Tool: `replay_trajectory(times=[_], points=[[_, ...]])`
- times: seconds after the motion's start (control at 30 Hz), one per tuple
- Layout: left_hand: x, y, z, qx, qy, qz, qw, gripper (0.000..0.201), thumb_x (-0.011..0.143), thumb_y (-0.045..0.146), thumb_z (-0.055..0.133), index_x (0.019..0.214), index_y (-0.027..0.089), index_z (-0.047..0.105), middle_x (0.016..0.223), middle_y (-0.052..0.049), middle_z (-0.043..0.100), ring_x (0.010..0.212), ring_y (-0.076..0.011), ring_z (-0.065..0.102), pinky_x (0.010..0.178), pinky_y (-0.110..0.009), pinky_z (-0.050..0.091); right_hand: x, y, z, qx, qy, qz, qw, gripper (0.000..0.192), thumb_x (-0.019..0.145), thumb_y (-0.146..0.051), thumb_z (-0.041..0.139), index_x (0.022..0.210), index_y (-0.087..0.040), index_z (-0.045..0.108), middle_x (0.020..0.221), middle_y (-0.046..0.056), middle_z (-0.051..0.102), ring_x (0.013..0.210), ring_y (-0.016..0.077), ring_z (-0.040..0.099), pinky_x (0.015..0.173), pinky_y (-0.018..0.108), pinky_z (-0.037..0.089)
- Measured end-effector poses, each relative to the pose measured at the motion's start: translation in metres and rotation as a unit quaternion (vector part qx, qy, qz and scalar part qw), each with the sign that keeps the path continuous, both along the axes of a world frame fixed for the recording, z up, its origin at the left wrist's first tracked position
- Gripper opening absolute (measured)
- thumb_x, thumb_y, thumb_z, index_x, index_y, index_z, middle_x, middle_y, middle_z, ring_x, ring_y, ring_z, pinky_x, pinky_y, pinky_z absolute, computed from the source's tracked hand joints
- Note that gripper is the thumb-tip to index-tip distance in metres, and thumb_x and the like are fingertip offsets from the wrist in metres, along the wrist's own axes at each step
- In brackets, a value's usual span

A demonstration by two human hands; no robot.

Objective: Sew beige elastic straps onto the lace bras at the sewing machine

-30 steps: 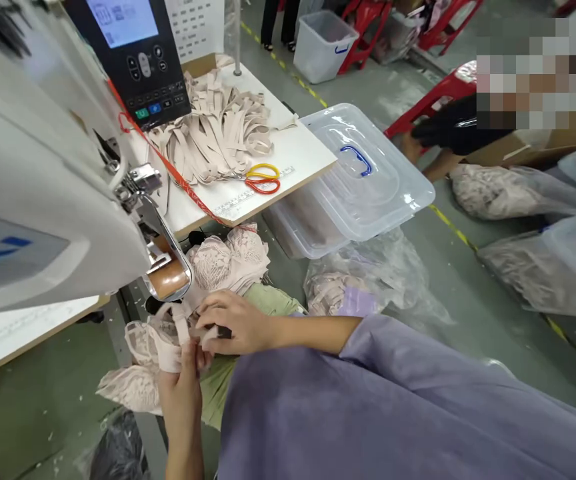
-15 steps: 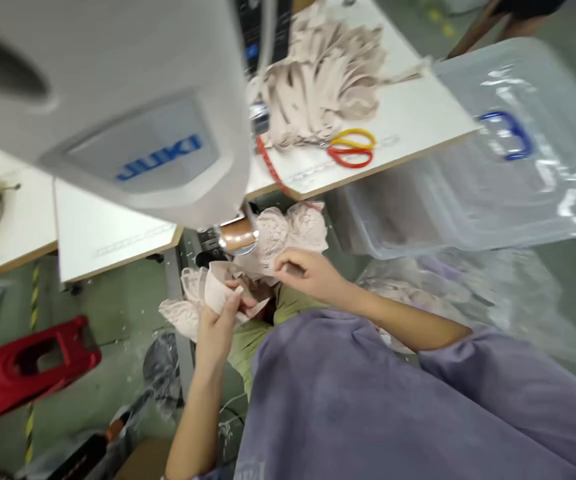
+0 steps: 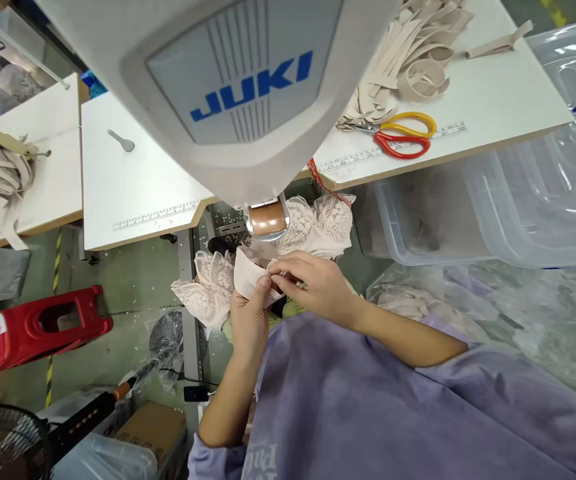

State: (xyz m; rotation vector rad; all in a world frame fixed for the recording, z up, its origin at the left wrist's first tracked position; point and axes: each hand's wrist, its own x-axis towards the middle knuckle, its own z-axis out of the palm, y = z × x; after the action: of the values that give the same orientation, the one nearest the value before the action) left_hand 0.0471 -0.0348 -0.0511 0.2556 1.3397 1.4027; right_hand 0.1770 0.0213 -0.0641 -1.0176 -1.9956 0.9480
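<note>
Well, a white counter (image 3: 503,100) stretches beyond the fingers (image 3: 295,265) in two main parts, one off to their left and one off to their right. A sewing machine (image 3: 263,170) with blue JUKI lettering looms over the gap between these parts, its lower end just beyond the fingers. A clear plastic tub (image 3: 433,213) sits to the right of the fingers, below the counter's edge, and a red stool (image 3: 18,340) is on the floor well off to their left. A heap of pale straps (image 3: 418,47) lies on the counter, farther out and to the right of the fingers. Just beyond the fingers are lace cups (image 3: 335,223); whether these join the piece being held, I cannot tell. The pale bra (image 3: 211,290) is in both hands, its lace spreading left of the fingers and its smooth cloth (image 3: 248,273) right at them. The left hand (image 3: 251,323) pinches that cloth between thumb and fingers; the right hand (image 3: 325,290) clamps its edge with fingertips together, beside the left thumb. Scissors (image 3: 403,137) with yellow and red handles rest on the counter, beyond and right of the fingers, blades by the straps.
</note>
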Motion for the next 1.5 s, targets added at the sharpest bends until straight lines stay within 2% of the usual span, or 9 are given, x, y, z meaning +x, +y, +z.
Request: replay_trajectory(times=[0.23,0.43,0.6,0.73,0.87,0.97,1.17,1.33,1.5], points=[[-0.014,-0.008,0.001,0.039,0.161,-0.119,0.979,0.034,0.083,0.033,0.078,0.114,0.019,0.077,0.117,-0.007,0.076,0.108,-0.0253,0.071,0.094,-0.034,0.056,0.009,0.015,0.003,-0.121,0.015,0.074,0.99,0.003,0.086,-0.019,0.065,0.085,-0.02,0.068,0.081,-0.002,0.062,0.061,0.0081,0.053,0.061,0.023,0.04],[-0.022,-0.012,0.001,0.057,0.257,-0.154,0.953,0.016,0.079,0.031,0.08,0.086,0.016,0.081,0.082,-0.004,0.079,0.076,-0.0209,0.072,0.072,-0.029,0.058,0.014,0.026,0.007,-0.154,0.007,0.158,0.975,0.007,0.079,-0.014,0.06,0.075,-0.02,0.061,0.07,-0.004,0.052,0.064,0.0099,0.047,0.059,0.023,0.034],[-0.024,-0.009,-0.005,0.048,0.214,-0.162,0.962,0.021,0.078,0.035,0.08,0.078,0.014,0.078,0.07,-0.004,0.075,0.064,-0.0172,0.067,0.063,-0.026,0.055,0.016,0.025,0.009,-0.146,-0.007,0.194,0.97,0.01,0.088,-0.019,0.056,0.086,-0.02,0.066,0.078,-0.002,0.058,0.071,0.0126,0.052,0.065,0.025,0.036],[-0.03,-0.006,-0.004,0.025,0.19,-0.211,0.959,0.025,0.079,0.037,0.08,0.078,0.013,0.077,0.07,-0.004,0.073,0.066,-0.0158,0.065,0.064,-0.025,0.053,0.015,0.019,0.007,-0.13,-0.03,0.161,0.978,0.01,0.087,-0.02,0.057,0.079,-0.019,0.062,0.071,-0.003,0.053,0.067,0.0122,0.047,0.063,0.025,0.033],[-0.03,-0.003,0.0,0.008,0.225,-0.211,0.951,0.028,0.078,0.037,0.08,0.091,0.012,0.078,0.085,-0.006,0.076,0.082,-0.0203,0.068,0.074,-0.028,0.054,0.014,0.013,0.003,-0.158,-0.025,0.124,0.979,0.006,0.083,-0.019,0.06,0.078,-0.018,0.061,0.069,-0.003,0.053,0.065,0.0114,0.046,0.061,0.025,0.031],[-0.03,-0.001,0.002,0.004,0.265,-0.224,0.938,0.028,0.081,0.039,0.077,0.088,0.012,0.078,0.08,-0.005,0.075,0.078,-0.0199,0.067,0.071,-0.027,0.053,0.015,0.014,0.001,-0.162,-0.03,0.113,0.98,0.008,0.084,-0.022,0.06,0.079,-0.018,0.062,0.07,-0.002,0.054,0.067,0.0117,0.047,0.063,0.025,0.033],[-0.042,0.006,0.003,0.027,0.318,-0.278,0.906,0.03,0.088,0.04,0.068,0.097,0.013,0.076,0.09,-0.005,0.076,0.084,-0.0204,0.067,0.075,-0.028,0.052,0.026,0.03,0.004,-0.314,0.059,0.153,0.935,0.02,0.09,-0.03,0.054,0.097,-0.018,0.068,0.086,0.002,0.066,0.073,0.0141,0.057,0.066,0.027,0.042],[-0.047,0.012,0.009,0.031,0.339,-0.345,0.875,0.029,0.09,0.038,0.066,0.106,0.014,0.074,0.101,-0.007,0.076,0.094,-0.0232,0.068,0.083,-0.031,0.052,0.035,0.033,0.008,-0.2,-0.01,0.112,0.973,0.012,0.088,-0.023,0.058,0.1,-0.021,0.061,0.085,-0.001,0.063,0.065,0.011,0.049,0.061,0.024,0.037],[-0.039,0.015,0.022,0.041,0.338,-0.362,0.868,0.028,0.093,0.036,0.062,0.11,0.016,0.073,0.106,-0.007,0.074,0.102,-0.0248,0.068,0.089,-0.033,0.052,0.035,0.03,0.013,-0.124,-0.053,0.132,0.982,0.014,0.085,-0.015,0.056,0.093,-0.022,0.048,0.074,-0.006,0.053,0.058,0.0092,0.043,0.057,0.022,0.031]])
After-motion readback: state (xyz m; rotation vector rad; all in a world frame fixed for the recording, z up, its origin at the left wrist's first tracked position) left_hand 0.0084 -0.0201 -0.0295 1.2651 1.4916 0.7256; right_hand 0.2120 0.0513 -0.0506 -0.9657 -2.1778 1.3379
